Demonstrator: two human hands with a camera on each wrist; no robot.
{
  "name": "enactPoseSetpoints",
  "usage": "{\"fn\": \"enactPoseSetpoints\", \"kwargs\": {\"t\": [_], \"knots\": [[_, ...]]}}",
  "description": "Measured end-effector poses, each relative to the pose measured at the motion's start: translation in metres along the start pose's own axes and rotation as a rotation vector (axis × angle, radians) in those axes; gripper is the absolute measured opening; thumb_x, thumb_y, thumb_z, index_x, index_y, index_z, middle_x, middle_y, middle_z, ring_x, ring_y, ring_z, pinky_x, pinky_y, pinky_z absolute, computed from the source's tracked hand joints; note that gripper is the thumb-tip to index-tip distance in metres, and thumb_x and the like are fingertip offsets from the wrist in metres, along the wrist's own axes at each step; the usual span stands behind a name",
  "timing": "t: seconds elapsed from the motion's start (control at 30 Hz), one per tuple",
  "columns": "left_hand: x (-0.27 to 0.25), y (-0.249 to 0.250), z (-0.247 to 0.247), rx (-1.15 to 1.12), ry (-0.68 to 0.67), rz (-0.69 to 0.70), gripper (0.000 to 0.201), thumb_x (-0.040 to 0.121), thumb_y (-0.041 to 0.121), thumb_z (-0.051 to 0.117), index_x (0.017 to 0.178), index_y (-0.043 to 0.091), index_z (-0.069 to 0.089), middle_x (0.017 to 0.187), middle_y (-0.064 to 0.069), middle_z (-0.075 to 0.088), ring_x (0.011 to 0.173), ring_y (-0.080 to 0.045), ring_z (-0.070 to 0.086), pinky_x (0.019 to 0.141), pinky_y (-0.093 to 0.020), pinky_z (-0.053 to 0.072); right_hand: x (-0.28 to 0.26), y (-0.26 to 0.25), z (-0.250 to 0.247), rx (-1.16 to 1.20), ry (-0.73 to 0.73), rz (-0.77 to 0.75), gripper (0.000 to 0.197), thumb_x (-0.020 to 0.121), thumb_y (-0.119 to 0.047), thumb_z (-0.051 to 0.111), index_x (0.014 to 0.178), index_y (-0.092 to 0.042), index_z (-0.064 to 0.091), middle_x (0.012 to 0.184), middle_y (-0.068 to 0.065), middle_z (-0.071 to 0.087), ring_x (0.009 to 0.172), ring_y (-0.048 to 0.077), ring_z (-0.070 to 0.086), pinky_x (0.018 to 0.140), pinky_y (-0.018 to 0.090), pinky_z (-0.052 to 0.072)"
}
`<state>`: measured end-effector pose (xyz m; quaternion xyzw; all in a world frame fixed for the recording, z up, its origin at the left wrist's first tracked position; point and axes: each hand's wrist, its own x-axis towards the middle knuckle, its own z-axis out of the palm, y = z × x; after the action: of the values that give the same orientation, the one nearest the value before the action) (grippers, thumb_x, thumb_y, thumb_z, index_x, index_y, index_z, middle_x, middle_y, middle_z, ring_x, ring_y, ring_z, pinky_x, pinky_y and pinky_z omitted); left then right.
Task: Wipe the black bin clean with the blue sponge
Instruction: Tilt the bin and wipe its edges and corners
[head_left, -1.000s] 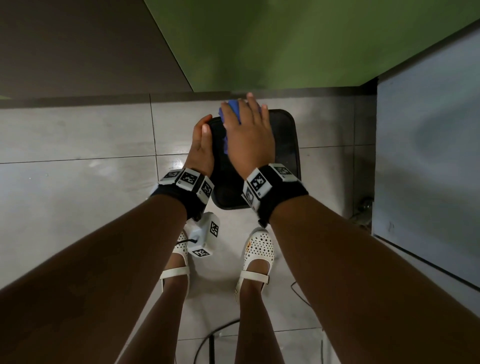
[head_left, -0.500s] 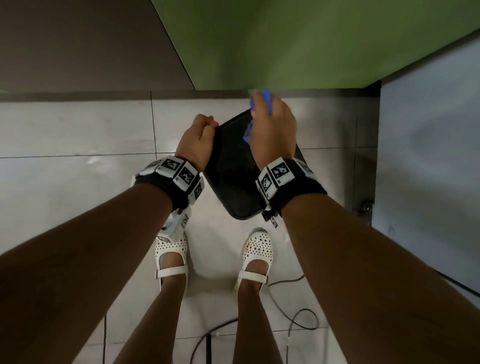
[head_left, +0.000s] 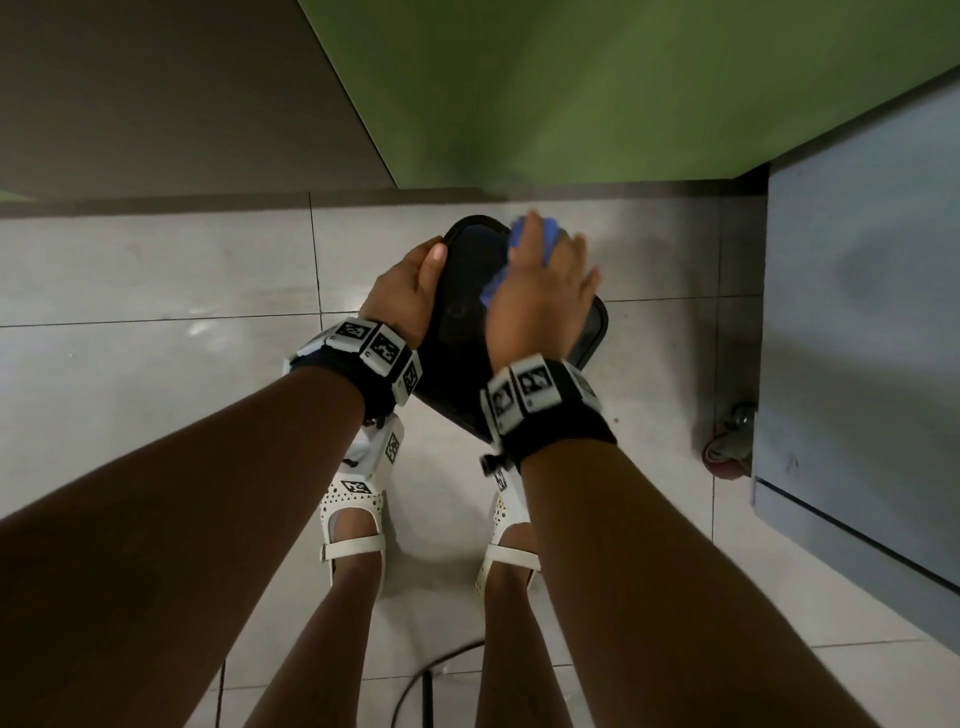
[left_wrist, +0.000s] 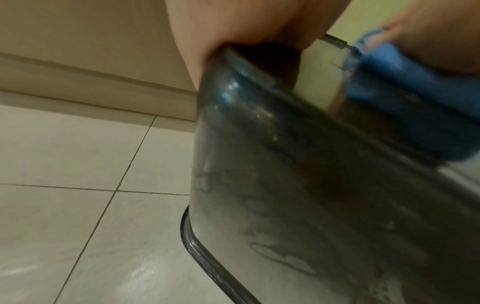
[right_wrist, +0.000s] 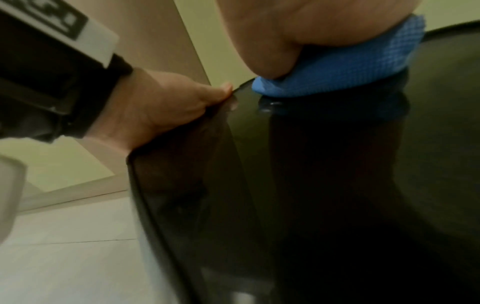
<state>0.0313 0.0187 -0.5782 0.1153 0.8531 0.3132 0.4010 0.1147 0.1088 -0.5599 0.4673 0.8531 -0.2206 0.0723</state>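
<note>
The black bin (head_left: 460, 338) stands tilted on the tiled floor between my hands; its glossy wall (left_wrist: 285, 185) shows streaks. My left hand (head_left: 410, 288) grips the bin's left rim, thumb on top, also seen in the right wrist view (right_wrist: 161, 109). My right hand (head_left: 540, 296) lies over the blue sponge (head_left: 546, 235) and holds it pressed against the bin's upper face near the far edge. The sponge (right_wrist: 350, 67) is squeezed flat under the palm, and its end (left_wrist: 415, 92) sticks out by the rim. Most of the sponge is hidden by the hand.
A grey cabinet (head_left: 857, 338) on a caster wheel (head_left: 727, 447) stands close on the right. A green wall (head_left: 571, 93) and a brown wall (head_left: 156, 93) lie behind the bin. My feet in white shoes (head_left: 353, 509) and a black cable (head_left: 426, 680) are below.
The bin has turned and shifted right under my hands. My right hand slid the sponge toward the far right edge. My left hand changed from a fist to a thumb-over grip on the rim.
</note>
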Motion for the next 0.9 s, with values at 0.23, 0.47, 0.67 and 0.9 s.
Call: {"fn": "enactPoseSetpoints", "kwargs": {"t": [0.23,0.47,0.67,0.9], "knots": [[-0.006,-0.001,0.013,-0.093,-0.005,0.000,0.047,0.099,0.039,0.024,0.137,0.019,0.042,0.139,-0.007,0.050,0.129,-0.024,0.045,0.100,-0.024,0.029,-0.008,0.034,0.000,-0.068,0.217,0.056,0.048,0.081,-0.020,0.042,0.126,-0.006,0.052,0.113,0.025,0.059,0.105,0.042,0.056,0.089,0.052,0.047],[-0.009,0.001,0.025,-0.171,0.015,0.025,0.046,0.100,0.035,0.022,0.142,0.020,0.033,0.144,-0.005,0.044,0.133,-0.021,0.040,0.098,-0.015,0.026,0.005,0.012,-0.007,-0.072,-0.006,-0.116,0.062,0.088,-0.021,0.054,0.143,-0.016,0.025,0.148,0.018,0.029,0.139,0.034,0.020,0.114,0.047,0.012],[-0.014,-0.003,0.025,-0.222,0.081,0.030,0.051,0.098,0.040,0.022,0.141,0.017,0.036,0.144,-0.006,0.045,0.133,-0.019,0.040,0.103,-0.019,0.027,0.011,0.006,-0.002,-0.110,-0.032,-0.382,0.056,0.093,-0.017,0.047,0.144,-0.015,0.024,0.147,0.019,0.032,0.139,0.034,0.020,0.113,0.051,0.012],[-0.017,0.001,0.026,-0.246,0.125,-0.030,0.047,0.099,0.038,0.025,0.141,0.019,0.037,0.142,-0.005,0.047,0.132,-0.022,0.042,0.107,-0.028,0.031,0.000,0.037,-0.015,-0.072,0.062,0.008,0.057,0.095,-0.020,0.041,0.146,-0.017,0.016,0.150,0.020,0.022,0.142,0.035,0.006,0.115,0.047,0.002]]}}
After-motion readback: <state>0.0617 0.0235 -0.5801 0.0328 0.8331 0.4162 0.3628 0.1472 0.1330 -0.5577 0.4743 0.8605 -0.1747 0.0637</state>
